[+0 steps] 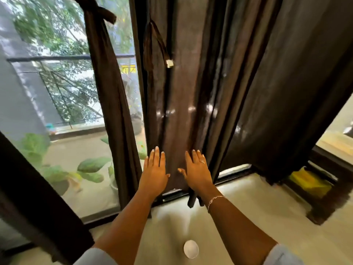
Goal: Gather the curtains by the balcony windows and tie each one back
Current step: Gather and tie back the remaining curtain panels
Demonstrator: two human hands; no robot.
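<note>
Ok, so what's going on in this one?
A person stands at the balcony window with both arms stretched out. The left hand and right hand are flat, fingers straight, at the lower part of the middle curtain, which hangs loose. The curtain on the left is already gathered and knotted. A tie strap dangles unused beside the middle one. The right curtain also hangs untied.
</note>
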